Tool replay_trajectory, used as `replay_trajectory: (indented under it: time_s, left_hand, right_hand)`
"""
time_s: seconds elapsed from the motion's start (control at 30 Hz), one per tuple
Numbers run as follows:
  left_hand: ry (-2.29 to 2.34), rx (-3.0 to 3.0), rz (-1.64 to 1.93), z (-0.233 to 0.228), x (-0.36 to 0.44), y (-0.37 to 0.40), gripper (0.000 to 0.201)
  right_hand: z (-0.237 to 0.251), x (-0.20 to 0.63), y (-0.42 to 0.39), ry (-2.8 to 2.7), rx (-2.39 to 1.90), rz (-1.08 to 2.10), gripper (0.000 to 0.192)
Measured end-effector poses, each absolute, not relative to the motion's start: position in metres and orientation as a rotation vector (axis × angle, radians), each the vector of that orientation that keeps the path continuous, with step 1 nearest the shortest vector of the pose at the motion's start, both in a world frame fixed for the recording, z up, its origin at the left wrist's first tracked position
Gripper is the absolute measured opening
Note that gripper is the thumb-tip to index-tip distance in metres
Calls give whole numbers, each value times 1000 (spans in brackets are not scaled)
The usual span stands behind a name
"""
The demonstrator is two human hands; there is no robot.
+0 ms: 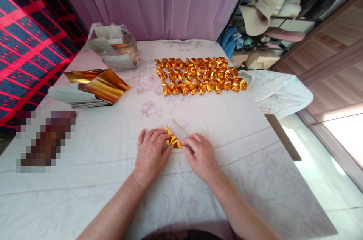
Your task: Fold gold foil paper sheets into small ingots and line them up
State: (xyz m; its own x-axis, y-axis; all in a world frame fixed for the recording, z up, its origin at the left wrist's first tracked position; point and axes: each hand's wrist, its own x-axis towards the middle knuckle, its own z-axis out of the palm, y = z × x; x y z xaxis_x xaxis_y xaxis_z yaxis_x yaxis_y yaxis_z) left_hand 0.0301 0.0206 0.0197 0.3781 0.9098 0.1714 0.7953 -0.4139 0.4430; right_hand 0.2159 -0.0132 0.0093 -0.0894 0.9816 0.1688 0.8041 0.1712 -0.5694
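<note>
Left grip [151,151] and right grip [201,155] both pinched gold foil paper [176,134] between them, on counter [241,137]. Likely mid-fold; next move seemed to call for firm creasing. Folded foil pieces [210,86] sat beyond.

the left forearm [116,209] and right forearm [244,206], both bare, slant up from the bottom edge and draw in toward each other. the left hand [151,153] lies palm down, knuckles up, its fingers bent over toward the right and its thumb reaching forward near the index fingertip. the right hand [202,156] faces it, close but apart, thumb and index finger pinched together, the other fingers curled.
</note>
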Motion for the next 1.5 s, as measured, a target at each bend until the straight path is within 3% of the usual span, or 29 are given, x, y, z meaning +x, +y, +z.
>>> replay_trajectory:
  time_s: [0.2, 0.47, 1.2, 1.5]
  left_hand:
    - [1442, 2381, 620, 17, 24, 22, 19]
    - [1383, 2439, 623, 8, 16, 28, 39]
    - [1393, 2552, 484, 8, 11, 29, 35]
    - [1373, 2575, 410, 10, 11, 28, 47]
  right_hand:
    - [7, 215, -16, -1952, -1640, 366, 14]
    - [8, 213, -18, -2021, -1627, 234, 10]
    - [5, 216, -18, -2078, -1592, 165, 13]
    - [2, 218, -16, -2049, -1566, 156, 17]
